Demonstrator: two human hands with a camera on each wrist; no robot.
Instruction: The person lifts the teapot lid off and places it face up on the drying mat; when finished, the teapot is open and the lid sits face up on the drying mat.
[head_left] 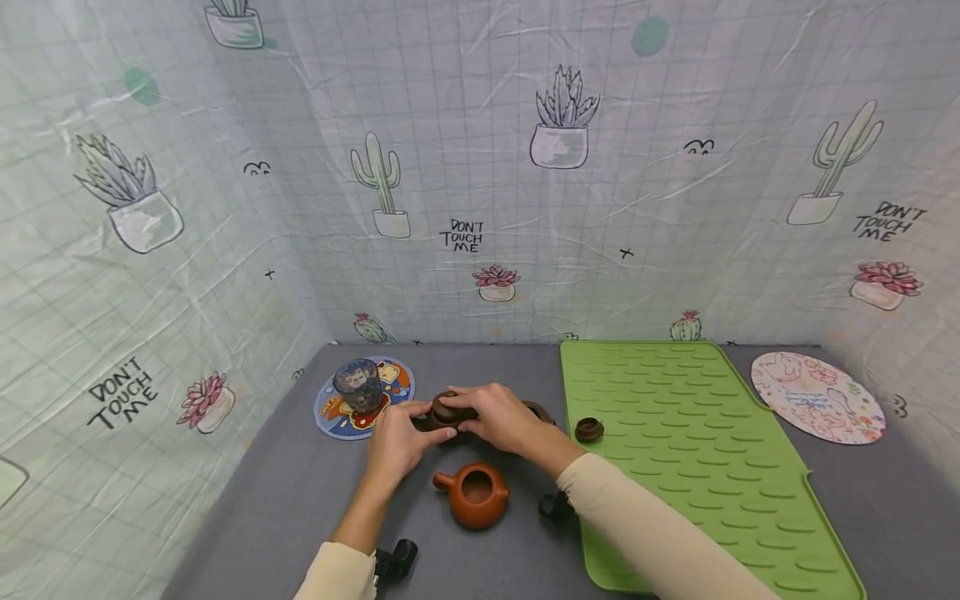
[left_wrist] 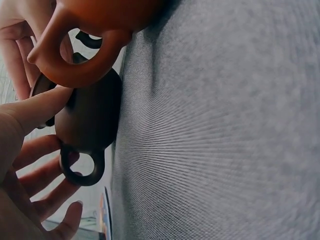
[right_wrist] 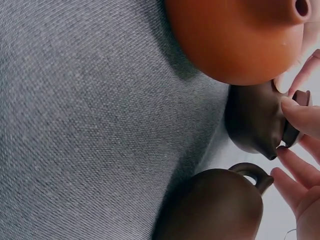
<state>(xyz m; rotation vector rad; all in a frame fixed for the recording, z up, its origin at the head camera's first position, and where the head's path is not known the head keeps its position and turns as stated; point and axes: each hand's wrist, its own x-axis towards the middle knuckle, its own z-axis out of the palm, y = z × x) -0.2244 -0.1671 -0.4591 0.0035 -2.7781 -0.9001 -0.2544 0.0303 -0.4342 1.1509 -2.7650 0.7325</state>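
Note:
A dark brown teapot [left_wrist: 90, 117] stands on the grey cloth. My left hand [head_left: 393, 442] holds its body, with the thumb on the near side and fingers around by the handle. Above its top, my right hand [head_left: 495, 417] pinches a dark lid [right_wrist: 292, 127], which looks tilted at the opening. An orange-brown teapot [head_left: 478, 497] without a lid sits nearer, its handle to the left. Another dark teapot [right_wrist: 215, 205] stands to the right, partly hidden by my right hand in the head view.
A small brown lid-like piece [head_left: 588, 429] lies on the green ridged mat [head_left: 675, 500] at the right. Back left, a patterned tumbler [head_left: 358, 387] stands on a blue round coaster [head_left: 402, 379]. A pink oval mat [head_left: 817, 397] lies far right. Printed curtains enclose the table.

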